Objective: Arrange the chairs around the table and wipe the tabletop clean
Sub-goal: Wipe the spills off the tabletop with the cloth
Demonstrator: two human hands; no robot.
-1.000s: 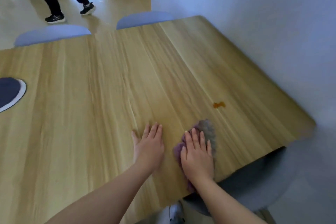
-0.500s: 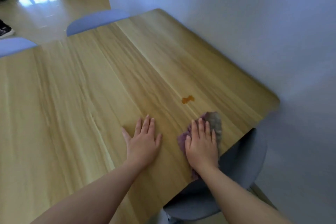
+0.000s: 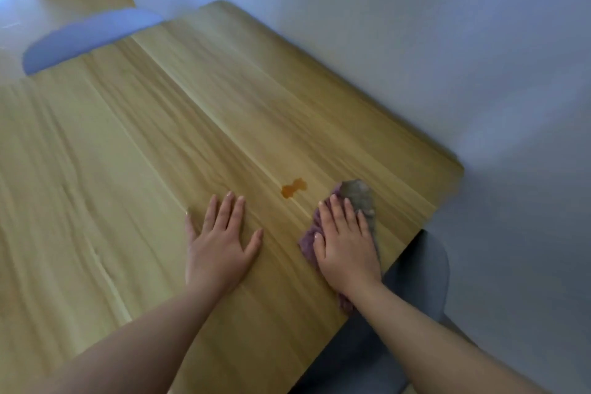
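cloth [image 3: 358, 198]: mostly hidden under the right hand [image 3: 347, 243]
near chair [image 3: 412, 291]: seat tucked beneath the table [image 3: 160, 144] corner, cut by the bottom edge
far chair [image 3: 86, 37]: only the blurred backrest shows
clutter top left: unreadable

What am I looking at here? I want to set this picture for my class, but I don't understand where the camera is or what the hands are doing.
There is no machine: the camera sits on a person's head and looks forward and down, so you see their own two bare arms. The left hand lies flat on the wooden table, palm down, holding nothing. The right hand presses a purple-grey cloth flat against the tabletop near the table's edge. Just beyond the hands, to the left of the cloth, is a small orange stain, not yet wiped. A grey chair is tucked in below the right arm, and a blue chair stands at the far side. A wall runs along the table's right.
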